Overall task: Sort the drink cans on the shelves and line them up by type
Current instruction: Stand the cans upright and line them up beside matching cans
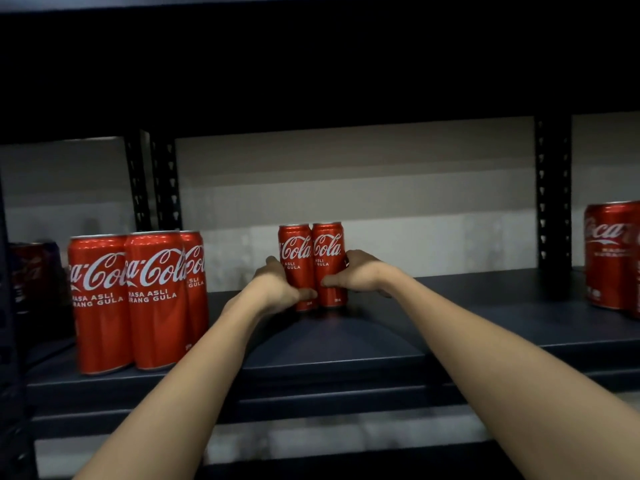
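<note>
Red Coca-Cola cans stand upright on a dark metal shelf point(450, 327), which is the one container in view, and they sit in separate clusters. Toward the back, at about twelve o'clock from the middle of the view, two cans stand touching side by side. The left hand point(277, 285) wraps the left can point(296, 268), thumb across its lower front, while the right hand point(356, 271) clasps the right can point(328, 265), thumb pressed on its lower front. Both cans rest on the shelf board. At nine o'clock, nearer the front edge, three red cans point(138, 299) stand packed together, the third half hidden behind the second. Beyond them at the far left edge a darker can point(27, 271) sits in shadow, its label unreadable. At three o'clock more red cans point(609, 254) stand past a black perforated upright point(554, 195), cut off by the frame edge.
</note>
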